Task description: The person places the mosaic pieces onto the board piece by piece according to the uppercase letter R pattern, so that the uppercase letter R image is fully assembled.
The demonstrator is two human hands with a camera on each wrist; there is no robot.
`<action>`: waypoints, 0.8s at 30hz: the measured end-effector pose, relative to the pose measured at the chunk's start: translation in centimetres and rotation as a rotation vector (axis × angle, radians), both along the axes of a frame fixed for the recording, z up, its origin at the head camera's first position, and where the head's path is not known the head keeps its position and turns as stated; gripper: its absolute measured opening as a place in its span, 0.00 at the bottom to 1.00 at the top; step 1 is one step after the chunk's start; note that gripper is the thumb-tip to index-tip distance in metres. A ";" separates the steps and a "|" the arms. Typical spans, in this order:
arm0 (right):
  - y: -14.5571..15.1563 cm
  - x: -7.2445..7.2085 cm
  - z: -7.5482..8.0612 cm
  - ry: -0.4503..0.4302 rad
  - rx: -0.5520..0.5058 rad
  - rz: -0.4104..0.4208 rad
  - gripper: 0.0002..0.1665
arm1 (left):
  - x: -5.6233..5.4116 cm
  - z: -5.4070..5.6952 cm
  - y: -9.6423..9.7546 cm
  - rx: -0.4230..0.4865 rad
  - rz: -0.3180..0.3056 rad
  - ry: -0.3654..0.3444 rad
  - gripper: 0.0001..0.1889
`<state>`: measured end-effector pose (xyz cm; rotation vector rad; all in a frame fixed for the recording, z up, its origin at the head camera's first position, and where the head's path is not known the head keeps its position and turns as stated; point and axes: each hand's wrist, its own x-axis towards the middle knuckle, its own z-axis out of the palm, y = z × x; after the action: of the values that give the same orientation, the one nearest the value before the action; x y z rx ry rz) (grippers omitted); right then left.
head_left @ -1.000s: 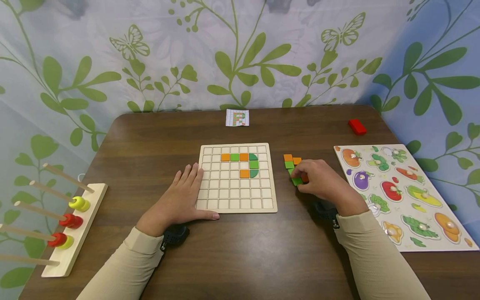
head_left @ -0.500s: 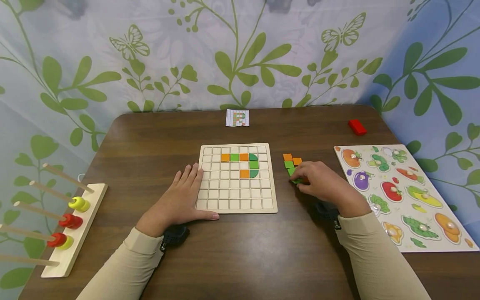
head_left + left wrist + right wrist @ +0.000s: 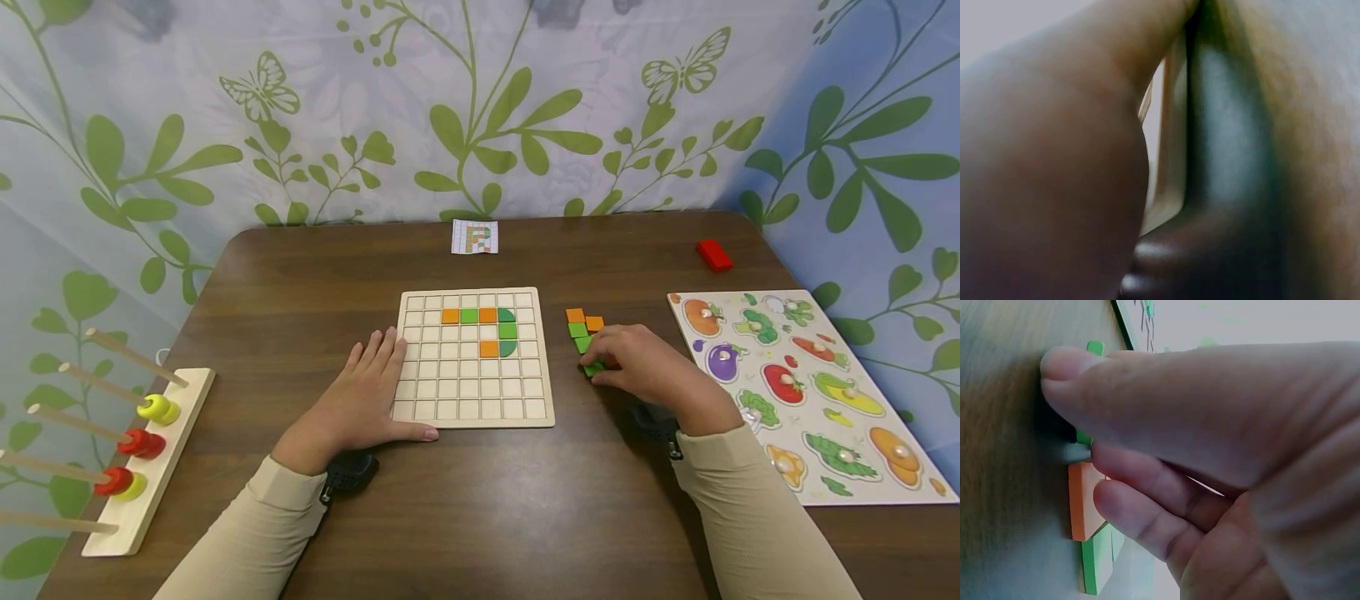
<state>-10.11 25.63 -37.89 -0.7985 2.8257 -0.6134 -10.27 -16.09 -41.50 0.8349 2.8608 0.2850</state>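
Observation:
My left hand [image 3: 360,392] lies flat on the table with its fingers straight, fingertips and thumb against the left and near edges of a wooden grid board [image 3: 447,387]. On the board, orange and green square tiles and green quarter-round tiles form a hooked pattern. To its right, my right hand [image 3: 641,367] pinches a green square tile [image 3: 594,368] between thumb and fingers, low over the table. Close by lie orange tiles [image 3: 575,316] and green tiles [image 3: 578,330]. The right wrist view shows the thumb hiding most of the pinched green tile [image 3: 1095,347], with an orange tile [image 3: 1085,500] beside the fingers.
A pattern card [image 3: 475,237] lies behind the board. A vegetable peg puzzle [image 3: 813,396] takes up the right side, with a red block [image 3: 714,255] beyond it. At the left stands a wooden peg stand [image 3: 150,467] with red and yellow rings.
My right fingers have drawn closer around the green tile, and the hand has shifted very slightly. The left hand and the board have stayed in place.

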 end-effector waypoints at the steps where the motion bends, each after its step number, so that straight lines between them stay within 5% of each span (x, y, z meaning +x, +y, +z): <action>1: 0.0 0.0 0.0 -0.003 -0.004 -0.004 0.13 | 0.0 0.0 0.0 0.000 0.000 -0.001 0.77; 24: -1.3 -0.5 -0.8 -0.006 -0.070 -0.101 0.17 | 0.0 -0.1 0.0 0.007 0.004 -0.005 0.77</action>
<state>-10.58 24.38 -38.68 -0.6664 2.8671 -0.7314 -10.32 -16.14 -41.57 0.8291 2.8587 0.2966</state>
